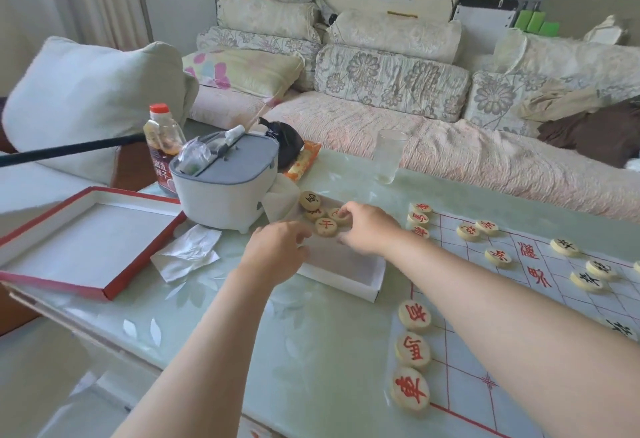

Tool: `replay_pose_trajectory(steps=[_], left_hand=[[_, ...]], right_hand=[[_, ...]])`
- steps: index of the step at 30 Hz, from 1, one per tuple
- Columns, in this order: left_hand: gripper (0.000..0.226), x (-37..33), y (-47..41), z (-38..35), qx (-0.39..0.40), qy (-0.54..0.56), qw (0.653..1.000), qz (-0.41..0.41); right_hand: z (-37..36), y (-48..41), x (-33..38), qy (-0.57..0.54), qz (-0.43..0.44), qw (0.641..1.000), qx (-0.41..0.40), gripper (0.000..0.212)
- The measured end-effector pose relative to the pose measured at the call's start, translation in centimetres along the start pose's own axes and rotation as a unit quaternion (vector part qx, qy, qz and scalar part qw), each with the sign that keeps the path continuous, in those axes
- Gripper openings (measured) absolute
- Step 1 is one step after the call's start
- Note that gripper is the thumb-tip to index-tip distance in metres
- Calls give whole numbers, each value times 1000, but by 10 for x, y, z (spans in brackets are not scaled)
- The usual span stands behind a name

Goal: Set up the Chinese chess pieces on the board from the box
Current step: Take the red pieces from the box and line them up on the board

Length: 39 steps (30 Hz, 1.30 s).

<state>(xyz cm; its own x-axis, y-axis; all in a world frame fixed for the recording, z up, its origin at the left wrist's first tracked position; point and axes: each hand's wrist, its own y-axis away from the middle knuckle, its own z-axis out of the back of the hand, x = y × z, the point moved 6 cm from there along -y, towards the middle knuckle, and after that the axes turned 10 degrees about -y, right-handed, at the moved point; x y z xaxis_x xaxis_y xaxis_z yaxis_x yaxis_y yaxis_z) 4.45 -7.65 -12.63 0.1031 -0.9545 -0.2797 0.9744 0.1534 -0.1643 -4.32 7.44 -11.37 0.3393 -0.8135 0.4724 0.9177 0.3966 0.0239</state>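
Observation:
A shallow white box (360, 280) lies on the table's middle with several round wooden chess pieces (325, 227) in its far corner. My right hand (367, 228) reaches into that corner and its fingertips pinch a piece (337, 215). My left hand (277, 252) hovers at the box's left edge, fingers loosely curled, holding nothing that I can see. The paper board (540, 344) with red lines lies to the right. Red-lettered pieces (414, 314) line its near left edge and others (420, 219) the far left corner; black-lettered pieces (587, 280) sit further right.
The red-edged box lid (79, 240) lies upside down at the left. A white and grey appliance (225, 181), a sauce bottle (162, 146), crumpled tissue (188, 252) and a drinking glass (389, 155) stand behind the box. A sofa with cushions (391, 77) runs along the far side.

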Motion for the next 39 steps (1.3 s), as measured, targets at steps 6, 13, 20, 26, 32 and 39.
replay_pose_trajectory(steps=[6,13,20,26,32,39], left_hand=[[39,-3,-20,-10,-4,30,999,-18],[47,-10,-30,-28,35,25,999,-27],[33,-18,-28,-32,65,-43,997,-17],[36,-20,-31,-31,56,-37,998,2],[33,-21,-32,-32,56,-27,998,7],[32,-31,-35,-26,28,-3,1000,5]], right_hand=[[-25,-34,9,41,6,999,5,42],[-28,-37,14,34,40,993,104,43],[3,-54,-1,28,17,998,47,46],[-9,-58,-5,104,33,992,62,57],[-17,-54,-3,175,27,983,39,45],[-4,-30,-7,121,52,991,34,43]])
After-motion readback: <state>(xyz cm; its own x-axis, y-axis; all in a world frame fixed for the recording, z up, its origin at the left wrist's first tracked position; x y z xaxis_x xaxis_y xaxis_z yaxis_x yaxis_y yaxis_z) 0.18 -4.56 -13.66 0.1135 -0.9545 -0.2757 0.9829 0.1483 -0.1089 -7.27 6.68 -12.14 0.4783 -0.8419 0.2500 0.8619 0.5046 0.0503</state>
